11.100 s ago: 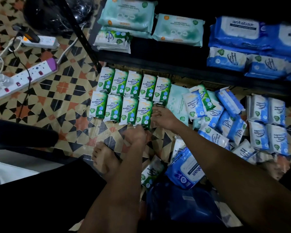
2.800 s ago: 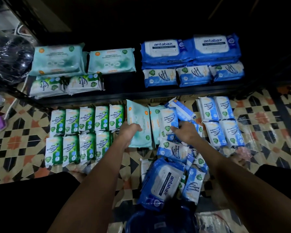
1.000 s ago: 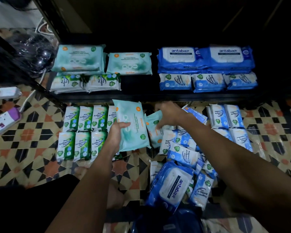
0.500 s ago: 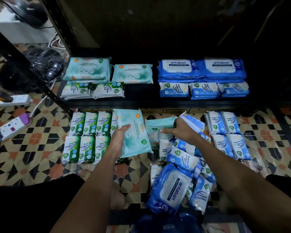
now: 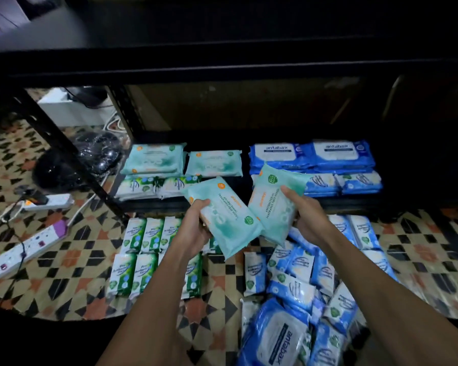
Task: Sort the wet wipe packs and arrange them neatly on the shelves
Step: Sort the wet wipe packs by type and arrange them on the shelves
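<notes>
Head view: each grip holds a teal pack, left grip [image 5: 196,225] (beneath left pack [image 5: 224,215]), right grip [image 5: 306,215] beside right pack [image 5: 271,204].

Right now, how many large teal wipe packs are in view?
4: one in the left hand, one in the right hand, two visible on the shelf at back left; more may be stacked beneath.

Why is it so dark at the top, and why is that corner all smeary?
Head view: light falls on the floor and the teal packs, while the shelf above stays in shadow; the top left corner is blurred; the wide lens bends the edges.
</notes>
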